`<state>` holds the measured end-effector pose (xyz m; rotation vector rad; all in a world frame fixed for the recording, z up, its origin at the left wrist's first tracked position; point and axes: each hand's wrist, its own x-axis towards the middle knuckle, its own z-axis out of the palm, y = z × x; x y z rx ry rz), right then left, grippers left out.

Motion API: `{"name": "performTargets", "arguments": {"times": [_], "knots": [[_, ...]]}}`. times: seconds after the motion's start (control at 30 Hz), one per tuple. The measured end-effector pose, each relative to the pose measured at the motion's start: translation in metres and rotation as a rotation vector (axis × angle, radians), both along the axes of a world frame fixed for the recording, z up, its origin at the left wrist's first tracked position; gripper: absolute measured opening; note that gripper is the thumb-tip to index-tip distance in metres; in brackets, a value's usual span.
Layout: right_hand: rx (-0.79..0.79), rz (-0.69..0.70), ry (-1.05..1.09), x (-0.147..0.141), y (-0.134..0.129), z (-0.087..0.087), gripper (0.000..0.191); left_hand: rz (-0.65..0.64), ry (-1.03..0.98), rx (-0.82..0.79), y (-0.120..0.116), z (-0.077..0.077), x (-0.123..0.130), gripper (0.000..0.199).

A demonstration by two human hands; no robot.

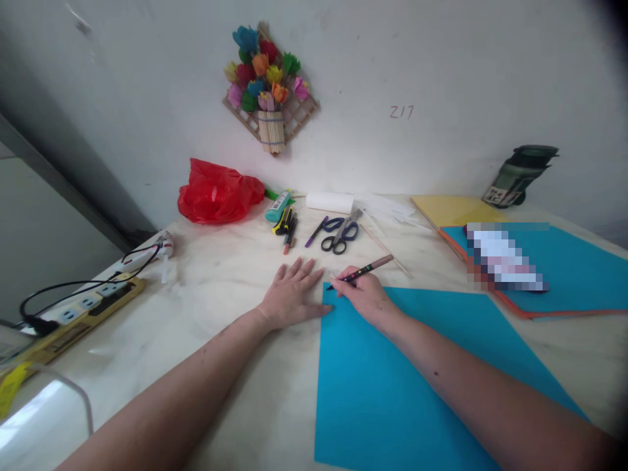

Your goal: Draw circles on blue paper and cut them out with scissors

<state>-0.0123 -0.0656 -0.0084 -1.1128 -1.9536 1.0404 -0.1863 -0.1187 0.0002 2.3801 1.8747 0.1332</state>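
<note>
A large sheet of blue paper (pixel 373 392) lies flat on the table in front of me. My right hand (pixel 360 294) rests over its far left corner, fingers closed around a dark marker pen (pixel 367 268) with coloured dots. The pen's tip points down at the paper close to that corner. Spread flat on the tabletop to the left is my left hand (pixel 297 294), its thumb reaching the paper's left edge. Whether the pen has left a mark cannot be made out.
Behind my hands lie scissors (pixel 338 237), a purple pen (pixel 316 231), a yellow cutter (pixel 283 221), a glue bottle (pixel 278 206) and a red plastic bag (pixel 218 193). A power strip (pixel 93 307) with cables sits left. At right are stacked coloured sheets (pixel 583 275) and a bottle (pixel 520 175).
</note>
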Motion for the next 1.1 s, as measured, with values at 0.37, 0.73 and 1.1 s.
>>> {"name": "performTargets", "arguments": {"times": [0.37,0.73,1.1], "knots": [[-0.078,0.002,0.029,0.0016,-0.0015,0.0052,0.014,-0.003,-0.002,0.001,0.0002,0.0003,0.0003,0.077],[-0.033,-0.012,0.028,0.0053,-0.0009,0.0048,0.015,0.004,-0.006,-0.003,-0.0004,0.001,0.0013,0.08],[0.012,-0.053,0.011,0.0069,-0.0002,0.0066,0.014,0.014,0.007,-0.025,-0.0004,0.0038,0.0024,0.08]]}}
